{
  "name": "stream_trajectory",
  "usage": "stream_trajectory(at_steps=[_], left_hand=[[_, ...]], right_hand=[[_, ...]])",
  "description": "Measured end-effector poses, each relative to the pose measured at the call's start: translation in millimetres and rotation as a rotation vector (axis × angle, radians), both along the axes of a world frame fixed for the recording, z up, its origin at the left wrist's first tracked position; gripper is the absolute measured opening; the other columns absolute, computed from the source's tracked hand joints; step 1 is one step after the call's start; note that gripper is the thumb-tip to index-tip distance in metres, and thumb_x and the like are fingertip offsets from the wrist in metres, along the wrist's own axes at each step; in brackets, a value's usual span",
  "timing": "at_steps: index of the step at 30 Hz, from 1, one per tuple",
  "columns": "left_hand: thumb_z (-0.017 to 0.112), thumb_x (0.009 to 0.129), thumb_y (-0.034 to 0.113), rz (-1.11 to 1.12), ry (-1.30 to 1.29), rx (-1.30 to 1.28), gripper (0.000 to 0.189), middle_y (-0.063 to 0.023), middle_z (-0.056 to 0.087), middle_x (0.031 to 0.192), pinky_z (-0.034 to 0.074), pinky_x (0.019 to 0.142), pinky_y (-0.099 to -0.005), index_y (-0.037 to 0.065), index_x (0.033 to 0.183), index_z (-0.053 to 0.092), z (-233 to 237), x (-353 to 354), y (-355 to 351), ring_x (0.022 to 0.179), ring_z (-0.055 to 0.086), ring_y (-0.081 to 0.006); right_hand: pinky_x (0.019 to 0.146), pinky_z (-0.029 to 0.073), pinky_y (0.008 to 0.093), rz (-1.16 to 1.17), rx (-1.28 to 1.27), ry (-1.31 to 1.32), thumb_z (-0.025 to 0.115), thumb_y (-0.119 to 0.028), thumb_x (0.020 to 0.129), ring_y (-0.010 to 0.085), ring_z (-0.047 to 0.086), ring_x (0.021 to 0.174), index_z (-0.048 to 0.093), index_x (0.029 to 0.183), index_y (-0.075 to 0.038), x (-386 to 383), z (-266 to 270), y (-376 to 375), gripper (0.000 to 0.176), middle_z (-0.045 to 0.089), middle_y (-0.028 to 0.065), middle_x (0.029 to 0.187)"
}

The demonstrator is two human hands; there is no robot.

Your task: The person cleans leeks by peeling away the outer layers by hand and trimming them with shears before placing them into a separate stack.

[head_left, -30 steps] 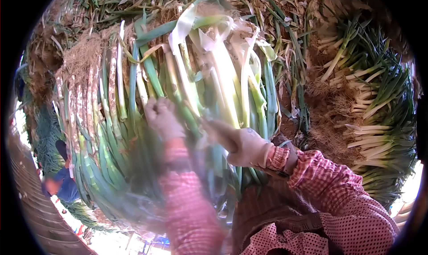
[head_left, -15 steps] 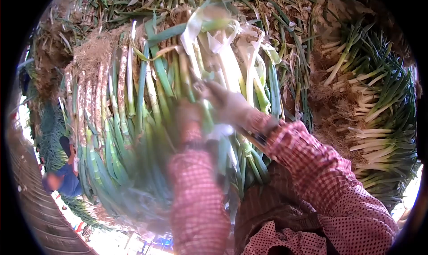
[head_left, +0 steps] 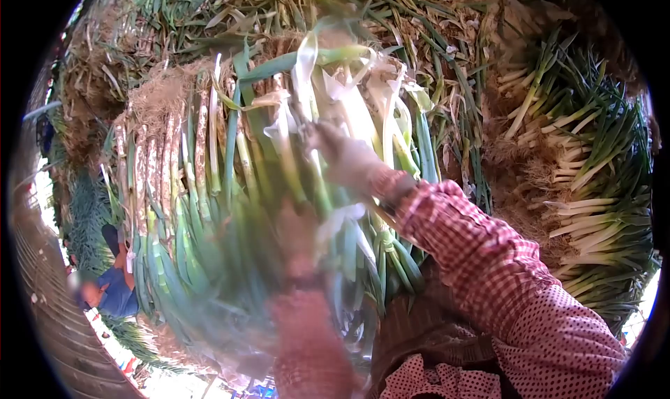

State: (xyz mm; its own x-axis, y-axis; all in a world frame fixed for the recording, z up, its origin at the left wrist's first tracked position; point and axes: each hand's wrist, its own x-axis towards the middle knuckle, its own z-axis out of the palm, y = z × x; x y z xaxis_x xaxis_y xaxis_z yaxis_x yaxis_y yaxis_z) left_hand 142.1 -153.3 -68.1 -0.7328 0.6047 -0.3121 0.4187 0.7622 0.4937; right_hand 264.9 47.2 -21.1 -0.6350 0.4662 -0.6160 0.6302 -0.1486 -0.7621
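Note:
A dense row of long green onions (head_left: 202, 148) lies before me, roots away and green leaves towards me. On the left the stalks are soil-stained; near the middle, stripped white stalks (head_left: 356, 113) show loose peeled-back skins. My right hand (head_left: 349, 160) is at the middle of the row, its fingers curled closed beside a pale stalk; what they grip is hidden. My left hand (head_left: 296, 231) is over the green leaves, just left of and nearer than the right hand. Motion smears its fingers, so its grip cannot be made out.
To the right lies a long heap of green onions (head_left: 579, 224), with white ends and roots facing inward. Dry leaves and trimmings (head_left: 419, 22) cover the far side. At the lower left is another person (head_left: 115, 287) in blue, beside a ribbed curved surface (head_left: 52, 301).
My left hand has moved down towards me over the leaves. A stalk with peeled white skin now shows more plainly between the hands. My right hand has shifted only slightly.

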Motion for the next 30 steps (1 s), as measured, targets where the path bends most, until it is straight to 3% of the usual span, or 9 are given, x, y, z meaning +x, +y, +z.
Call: stream_trajectory(at_steps=[4,7,12,15,19,21,23,26,30], left_hand=[[0.06,0.09,0.018,0.007,-0.033,-0.147,0.037,-0.0261,0.071,0.095,0.054,0.079,-0.0428,-0.001,0.121,0.066,6.5,8.6,-0.1,0.085,0.071,-0.035],[0.059,0.091,0.019,-0.054,-0.056,-0.051,0.035,-0.0276,0.07,0.095,0.053,0.079,-0.0446,-0.001,0.119,0.066,18.4,15.5,6.2,0.083,0.07,-0.0382],[0.058,0.091,0.019,-0.305,0.039,-0.039,0.038,-0.0285,0.071,0.101,0.054,0.082,-0.0466,0.0,0.123,0.066,45.3,28.2,16.5,0.09,0.069,-0.0434],[0.058,0.091,0.019,-0.114,0.108,0.018,0.04,-0.0287,0.071,0.11,0.055,0.085,-0.0473,0.002,0.126,0.067,-1.0,24.9,-4.8,0.096,0.07,-0.0441],[0.057,0.091,0.017,0.027,0.109,-0.016,0.041,-0.0302,0.069,0.117,0.056,0.088,-0.0477,0.002,0.127,0.067,0.0,31.7,-6.4,0.101,0.07,-0.0438],[0.058,0.09,0.017,0.047,0.101,-0.005,0.043,-0.0297,0.07,0.112,0.057,0.085,-0.0486,0.002,0.13,0.065,5.2,34.8,-4.4,0.097,0.071,-0.0451],[0.058,0.089,0.018,0.104,0.083,-0.081,0.045,-0.0287,0.072,0.108,0.057,0.083,-0.049,0.002,0.131,0.064,22.8,44.7,6.1,0.093,0.071,-0.0457],[0.06,0.089,0.02,0.072,0.111,-0.002,0.046,-0.0273,0.072,0.104,0.058,0.081,-0.0501,0.003,0.131,0.064,6.8,41.3,-2.1,0.09,0.071,-0.0462],[0.061,0.089,0.022,0.02,0.223,-0.07,0.046,-0.0268,0.073,0.104,0.057,0.083,-0.0515,0.003,0.131,0.063,-7.1,44.3,-0.3,0.093,0.07,-0.0474]], right_hand=[[0.094,0.056,0.044,0.076,0.079,0.159,0.067,-0.013,0.079,0.0361,0.071,0.105,0.026,0.163,-0.014,42.0,1.0,-40.0,0.094,0.071,0.0219,0.112],[0.094,0.056,0.0447,0.088,0.187,0.129,0.065,-0.013,0.08,0.0374,0.07,0.105,0.026,0.163,-0.014,25.0,-19.2,-39.9,0.092,0.071,0.0225,0.111],[0.092,0.057,0.0453,0.015,-0.021,-0.05,0.065,-0.013,0.079,0.0388,0.071,0.103,0.027,0.163,-0.014,-15.4,6.1,7.6,0.092,0.071,0.0233,0.111],[0.095,0.056,0.0434,0.135,0.138,0.043,0.066,-0.014,0.077,0.038,0.071,0.105,0.026,0.163,-0.012,0.2,-25.1,-20.2,0.095,0.071,0.023,0.113],[0.098,0.055,0.0411,0.083,0.127,0.051,0.068,-0.015,0.076,0.036,0.07,0.11,0.026,0.163,-0.012,7.8,-24.1,-23.3,0.097,0.07,0.023,0.118],[0.098,0.055,0.0403,0.016,0.073,0.062,0.069,-0.015,0.077,0.0349,0.069,0.111,0.027,0.163,-0.013,-0.4,-13.6,-8.4,0.096,0.07,0.023,0.121],[0.099,0.057,0.0397,0.003,0.028,0.02,0.069,-0.011,0.081,0.0369,0.067,0.118,0.025,0.163,-0.011,-10.7,4.4,9.8,0.093,0.059,0.0207,0.142],[0.102,0.055,0.0391,0.032,0.034,0.086,0.065,-0.01,0.084,0.0352,0.066,0.122,0.028,0.162,-0.01,8.2,-1.1,-3.0,0.086,0.057,0.0217,0.146],[0.1,0.054,0.04,-0.003,0.148,0.158,0.068,-0.016,0.076,0.0351,0.069,0.114,0.028,0.163,-0.014,16.4,-40.3,-24.2,0.096,0.068,0.0225,0.126]])
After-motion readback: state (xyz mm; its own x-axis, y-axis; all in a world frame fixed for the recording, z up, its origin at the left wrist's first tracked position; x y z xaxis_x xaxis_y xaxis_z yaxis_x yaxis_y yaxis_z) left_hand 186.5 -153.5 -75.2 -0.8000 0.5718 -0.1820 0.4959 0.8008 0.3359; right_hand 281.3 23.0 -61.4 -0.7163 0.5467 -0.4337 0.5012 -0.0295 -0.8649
